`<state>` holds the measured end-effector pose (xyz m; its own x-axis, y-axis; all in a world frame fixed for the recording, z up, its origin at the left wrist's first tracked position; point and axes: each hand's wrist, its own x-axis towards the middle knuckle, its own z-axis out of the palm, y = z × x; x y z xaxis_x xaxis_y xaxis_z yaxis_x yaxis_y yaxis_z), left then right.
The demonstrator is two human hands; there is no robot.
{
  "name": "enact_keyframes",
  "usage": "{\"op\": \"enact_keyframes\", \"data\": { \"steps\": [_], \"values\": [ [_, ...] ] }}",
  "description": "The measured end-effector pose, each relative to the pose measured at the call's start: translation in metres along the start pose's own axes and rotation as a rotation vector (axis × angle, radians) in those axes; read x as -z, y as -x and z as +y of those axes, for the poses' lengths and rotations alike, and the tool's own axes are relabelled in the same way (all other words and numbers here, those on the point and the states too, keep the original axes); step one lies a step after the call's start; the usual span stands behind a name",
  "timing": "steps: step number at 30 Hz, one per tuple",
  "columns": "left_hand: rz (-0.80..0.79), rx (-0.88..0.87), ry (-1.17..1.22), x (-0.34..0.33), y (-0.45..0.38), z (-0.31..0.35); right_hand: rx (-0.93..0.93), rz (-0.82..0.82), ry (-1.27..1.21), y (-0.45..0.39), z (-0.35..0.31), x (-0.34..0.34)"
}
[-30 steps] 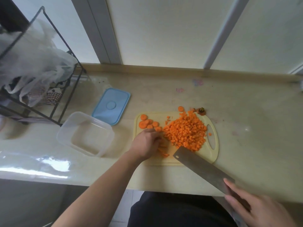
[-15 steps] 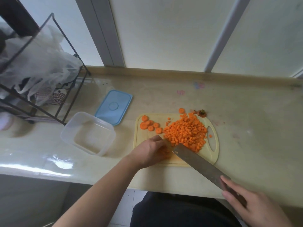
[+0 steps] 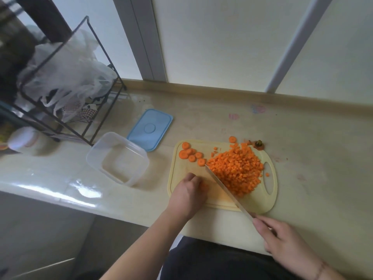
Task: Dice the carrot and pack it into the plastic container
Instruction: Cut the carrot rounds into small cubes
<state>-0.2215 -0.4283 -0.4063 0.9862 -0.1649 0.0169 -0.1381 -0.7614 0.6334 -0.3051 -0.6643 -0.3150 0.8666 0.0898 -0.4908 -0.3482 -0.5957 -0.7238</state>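
Nearest to the camera, the right hand (image 3: 286, 241) grips the handle of the knife (image 3: 226, 188), fingers curled around it, at the front edge of the counter (image 3: 312, 158). The blade runs up and to the left over the board (image 3: 260, 207), edge down, and its tip ends just beside the pile of dice (image 3: 236, 172).

The left hand (image 3: 187, 195) rests on the near left part of the board, knuckles up and fingers curled down. A bit of orange shows under the fingertips, but what they hold is hidden — I cannot tell if they pinch a piece.

The dice lie in a heap on the right half of the board, touching the right side of the blade, and one small piece lies in the handle hole of the board. Several round slices (image 3: 190, 154) lie at the far left corner of the board, and one more at its far edge. The carrot top (image 3: 258, 144) lies just past the far right corner.

Left of the board stands the container (image 3: 118, 159), open, with no carrot inside. Its blue lid (image 3: 150, 129) lies flat just behind it — the two seem to touch at one corner.

Farther left, a black wire rack (image 3: 66, 93) holds white plastic bags (image 3: 66, 77). At the back, a window frame (image 3: 149, 41) rises behind the counter.
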Motion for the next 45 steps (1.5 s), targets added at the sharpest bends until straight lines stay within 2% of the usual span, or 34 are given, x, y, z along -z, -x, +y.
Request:
{"op": "enact_keyframes", "data": {
  "steps": [5,11,14,21,25,29,36,39,42,45],
  "values": [
    [0.102,0.194,0.073,-0.004,0.007,0.008,0.013,-0.094,-0.052,-0.027,-0.007,-0.008],
    [0.181,0.242,0.092,-0.012,0.010,0.016,0.153,-0.145,0.022,-0.041,-0.014,-0.002],
    [0.200,0.245,0.098,-0.018,0.013,0.015,0.159,-0.207,0.006,-0.046,-0.010,0.009],
    [0.078,0.260,0.127,-0.009,0.004,0.009,0.101,-0.297,-0.095,-0.060,-0.003,0.029],
    [0.049,0.237,0.158,-0.016,0.007,0.015,0.057,-0.244,-0.104,-0.056,0.007,0.031],
    [0.084,0.218,0.169,-0.019,0.007,0.012,0.018,-0.228,-0.142,-0.055,0.012,0.024],
    [0.123,0.076,0.095,-0.020,0.013,0.003,-0.058,-0.222,-0.225,-0.056,0.007,0.028],
    [0.209,-0.112,-0.016,-0.023,0.018,0.003,-0.069,-0.253,-0.204,-0.054,0.006,0.031],
    [0.220,-0.281,-0.063,-0.032,0.019,0.002,-0.048,-0.242,-0.149,-0.050,0.004,0.032],
    [0.217,-0.261,-0.030,-0.039,0.018,-0.002,-0.005,-0.246,-0.113,-0.048,0.004,0.033]
  ]
}}
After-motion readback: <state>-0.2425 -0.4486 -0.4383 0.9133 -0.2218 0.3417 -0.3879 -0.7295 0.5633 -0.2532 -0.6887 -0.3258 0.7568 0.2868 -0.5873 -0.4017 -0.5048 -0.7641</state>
